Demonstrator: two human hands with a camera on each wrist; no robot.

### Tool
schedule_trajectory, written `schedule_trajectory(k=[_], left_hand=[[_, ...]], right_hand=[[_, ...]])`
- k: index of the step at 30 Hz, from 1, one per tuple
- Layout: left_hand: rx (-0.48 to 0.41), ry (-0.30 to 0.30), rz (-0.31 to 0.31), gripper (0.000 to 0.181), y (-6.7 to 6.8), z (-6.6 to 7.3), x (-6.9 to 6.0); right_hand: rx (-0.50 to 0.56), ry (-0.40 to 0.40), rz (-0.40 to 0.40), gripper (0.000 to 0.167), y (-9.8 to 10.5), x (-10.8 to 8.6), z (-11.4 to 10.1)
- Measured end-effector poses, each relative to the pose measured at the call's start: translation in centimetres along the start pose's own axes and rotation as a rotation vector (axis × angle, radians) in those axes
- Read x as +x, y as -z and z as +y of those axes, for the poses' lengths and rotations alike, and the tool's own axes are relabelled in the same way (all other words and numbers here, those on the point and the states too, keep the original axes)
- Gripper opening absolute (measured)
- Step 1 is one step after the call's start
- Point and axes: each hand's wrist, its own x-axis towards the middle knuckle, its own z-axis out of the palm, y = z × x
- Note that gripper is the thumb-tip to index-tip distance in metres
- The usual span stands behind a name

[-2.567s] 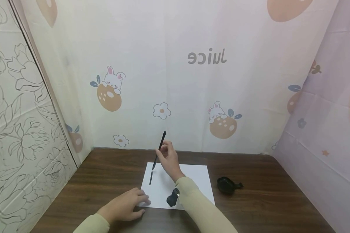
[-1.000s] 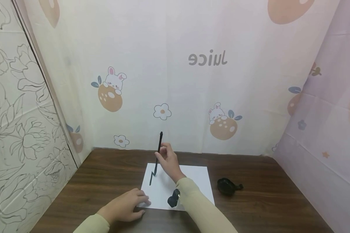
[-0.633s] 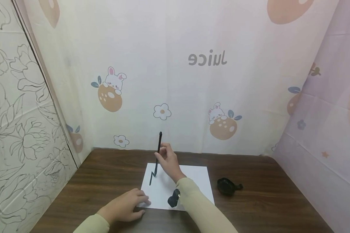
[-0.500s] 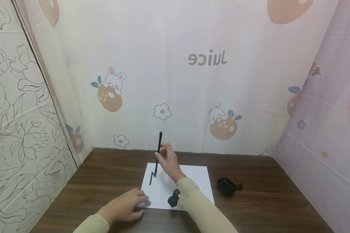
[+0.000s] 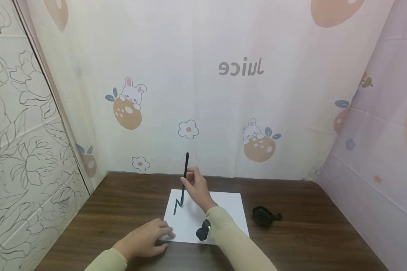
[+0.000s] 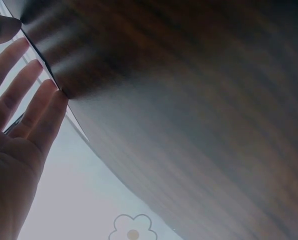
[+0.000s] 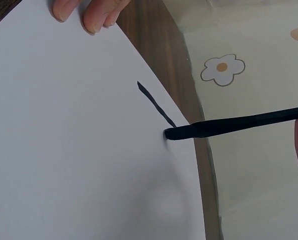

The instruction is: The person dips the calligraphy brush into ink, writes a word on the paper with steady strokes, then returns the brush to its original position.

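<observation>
Brush (image 7: 219,127) pinched in right hand (image 5: 198,190), tip-down on paper (image 5: 230,205) at ten o'clock; left hand (image 5: 146,237) loosely extended, resting over edge at eight. Possible trouble: blot from lingering, smeared stroke (image 7: 157,105) from a dropped wrist, skew from slack left pressure.

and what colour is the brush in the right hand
The brush looks black; the right wrist view shows it best.

Rightward from the right hand (image 5: 198,188), passage lies over the paper (image 5: 228,201) and the worktop (image 5: 281,194) behind the small black dish (image 5: 262,216), while the left hand (image 5: 145,239) blocks that hand's near-left side and hanging cloth (image 5: 217,154) rises beyond.
</observation>
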Motion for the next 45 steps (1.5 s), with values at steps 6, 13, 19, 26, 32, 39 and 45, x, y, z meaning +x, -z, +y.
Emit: schedule_trajectory(k=[6,13,19,26,32,39,45], left_hand=[[0.004,-0.015,0.011,0.024,-0.09,-0.04,-0.05],[-0.005,0.003,0.004,0.024,-0.27,-0.13,-0.1],[0.005,-0.012,0.021,0.024,-0.31,-0.23,-0.15],[0.005,-0.019,0.023,0.024,-0.23,-0.2,-0.14],[0.001,-0.012,0.017,0.024,-0.16,-0.15,-0.09],[0.003,-0.009,0.01,0.023,-0.14,-0.1,-0.03],[-0.004,0.002,0.005,0.023,-0.03,0.04,0.02]], right_hand=[[0.001,-0.011,-0.015,0.028,0.1,-0.17,0.04],[0.002,-0.013,-0.019,0.028,0.14,-0.24,0.09],[0.001,-0.005,-0.019,0.027,0.2,-0.21,0.06],[0.003,0.003,-0.024,0.027,0.28,-0.2,0.04],[0.011,-0.009,-0.022,0.027,0.42,-0.27,-0.15],[0.01,-0.001,-0.019,0.028,0.55,-0.35,-0.16],[0.018,-0.005,-0.022,0.028,0.66,-0.42,-0.26]])
